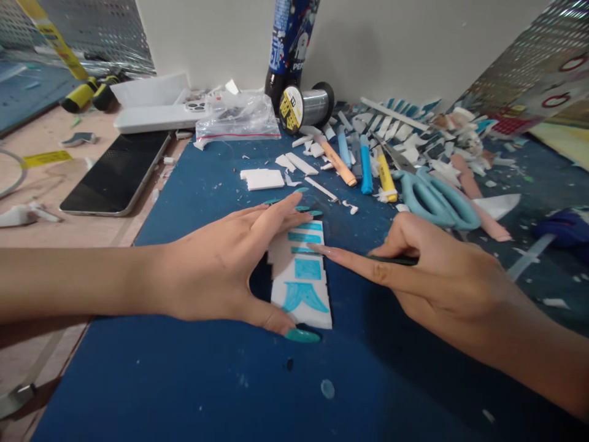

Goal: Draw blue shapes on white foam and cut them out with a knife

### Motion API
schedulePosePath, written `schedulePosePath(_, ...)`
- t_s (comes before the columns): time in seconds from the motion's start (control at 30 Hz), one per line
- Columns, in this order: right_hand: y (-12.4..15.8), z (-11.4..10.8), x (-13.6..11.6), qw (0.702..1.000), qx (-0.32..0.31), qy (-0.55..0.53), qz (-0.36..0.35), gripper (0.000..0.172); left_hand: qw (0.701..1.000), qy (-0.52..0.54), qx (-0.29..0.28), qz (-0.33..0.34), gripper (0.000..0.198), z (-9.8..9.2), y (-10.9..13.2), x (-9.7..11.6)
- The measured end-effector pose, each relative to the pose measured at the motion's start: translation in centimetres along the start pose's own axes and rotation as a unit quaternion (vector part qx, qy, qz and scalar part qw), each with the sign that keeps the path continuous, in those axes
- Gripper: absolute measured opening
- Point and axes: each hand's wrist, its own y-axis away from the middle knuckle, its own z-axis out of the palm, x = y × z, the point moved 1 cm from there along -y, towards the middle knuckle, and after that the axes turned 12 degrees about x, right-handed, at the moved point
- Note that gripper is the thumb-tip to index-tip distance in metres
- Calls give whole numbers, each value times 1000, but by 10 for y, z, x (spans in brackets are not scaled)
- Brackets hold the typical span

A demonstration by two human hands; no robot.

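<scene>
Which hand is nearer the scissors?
Right. The right hand is just on the near side of the scissors; the left hand is well to their left.

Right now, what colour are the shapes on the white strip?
Light blue; the shapes on the white strip show best in the head view.

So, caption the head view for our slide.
Left grip rests on a white blue-patterned piece; right grip holds a slim dark tool.
</scene>
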Motion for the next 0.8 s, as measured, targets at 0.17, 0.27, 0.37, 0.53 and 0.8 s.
schedulePosePath(0.17,0,1,1,1000,-5,9,-14,64,1000,2,2,-3,117,-1,-1,1)
schedulePosePath(0.27,-1,0,3,1000,-1,-1,-17,63,1000,4,-1,-6,117,-2,0,1)
schedulePosePath(0.37,-1,1,3,1000,-7,-16,-15,63,1000,3,-13,-13,113,-3,0,0)
schedulePosePath(0.53,-3,1,2,1000,-12,-16,-3,65,1000,9,-14,-17,111,-1,-2,0)
schedulePosePath(0.8,-1,-2,4,1000,-14,-8,-11,65,997,37,-36,-62,118,-1,-4,2)
